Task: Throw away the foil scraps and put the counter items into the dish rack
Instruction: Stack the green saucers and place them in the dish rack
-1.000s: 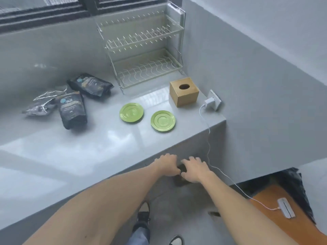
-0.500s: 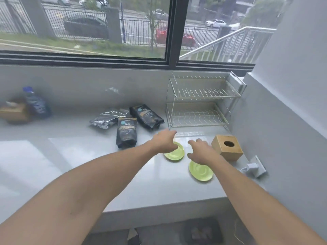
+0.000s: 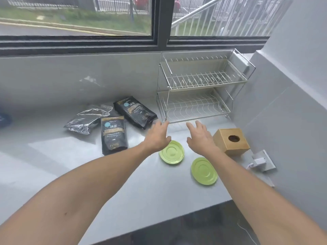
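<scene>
Both hands have pushed further fwd since half a sec ago, now past the plates and short of the rack's base. L hand (image 3: 158, 137) has fingers spread, palm down, empty, hovering over the far-left edge of the nearer-to-rack green plate (image 3: 172, 152). R hand (image 3: 200, 137) likewise spread and empty, just right of that plate; can't tell if either touches the counter (image 3: 123, 188).

Nearest the viewer: second green plate (image 3: 204, 171), flat on the counter, right of centre, partly under the R forearm. Wooden tissue box (image 3: 231, 140) sits just right of the R hand, wall plug w/ charger (image 3: 261, 160) beside it.

Left of the hands: two black coffee bags, one upright-facing (image 3: 113, 134), one angled behind it (image 3: 135, 112), both lying flat. Crumpled foil scrap (image 3: 88, 118) lies touching their left side.

Farthest: two-tier wire dish rack (image 3: 200, 96) against the back wall in the corner, both tiers bare, w/ window (image 3: 79, 18) above.
</scene>
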